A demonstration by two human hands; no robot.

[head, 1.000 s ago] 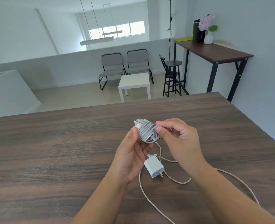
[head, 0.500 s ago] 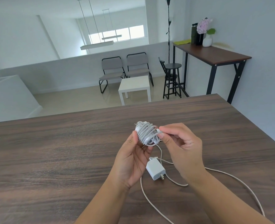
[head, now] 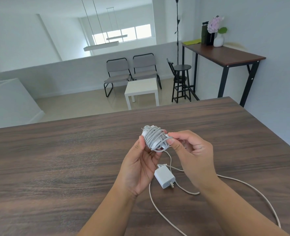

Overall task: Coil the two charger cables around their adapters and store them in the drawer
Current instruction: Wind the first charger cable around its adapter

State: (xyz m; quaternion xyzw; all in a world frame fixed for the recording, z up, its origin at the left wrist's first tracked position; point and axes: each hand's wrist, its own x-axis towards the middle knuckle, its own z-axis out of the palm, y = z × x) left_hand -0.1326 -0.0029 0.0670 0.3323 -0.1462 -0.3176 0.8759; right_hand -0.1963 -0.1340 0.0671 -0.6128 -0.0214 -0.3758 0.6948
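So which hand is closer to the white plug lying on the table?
Left. The left hand hovers right beside the white plug, holding the wrapped charger. The right hand is up and farther right.

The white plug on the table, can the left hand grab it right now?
Probably not yet: the left hand is holding the wound charger. The white plug lies uncovered just beside that wrist.

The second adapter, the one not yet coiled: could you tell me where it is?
In the head view, the second adapter lies on the table, below the coiled charger.
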